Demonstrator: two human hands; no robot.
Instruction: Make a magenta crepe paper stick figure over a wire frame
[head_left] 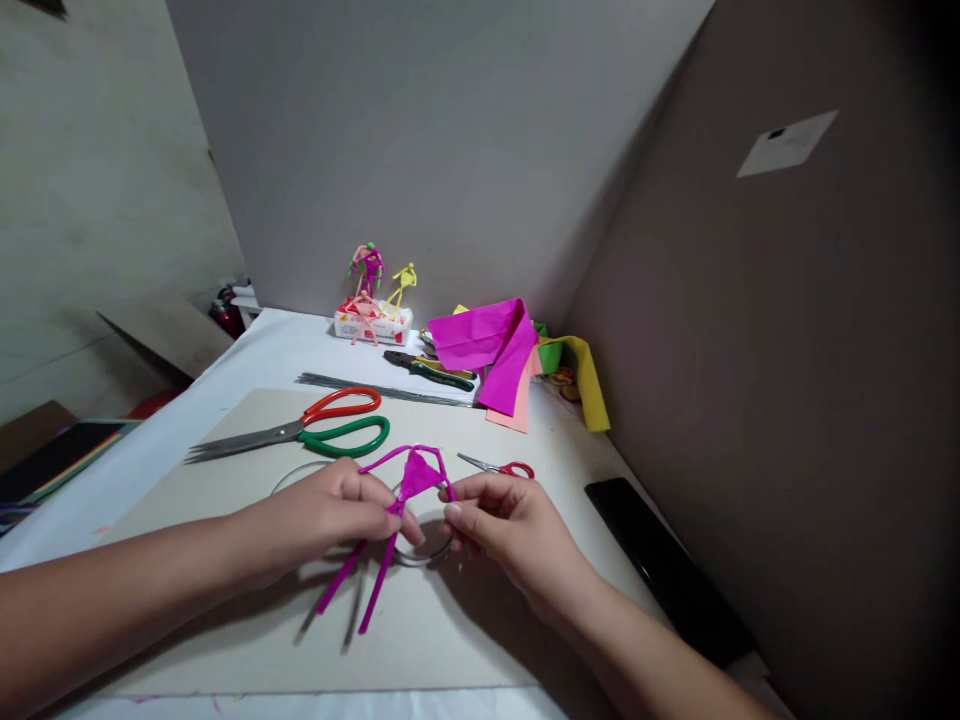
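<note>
It's a craft workspace — scissors (286,432), pliers (431,373) show it

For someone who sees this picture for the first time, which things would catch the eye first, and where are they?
Probably the bright magenta figure, low in the middle, held by the left hand at its waist and the right hand at one arm. Next might come the large scissors with red and green handles, lying to the left. Farther back, the wide magenta strip also stands out.
</note>
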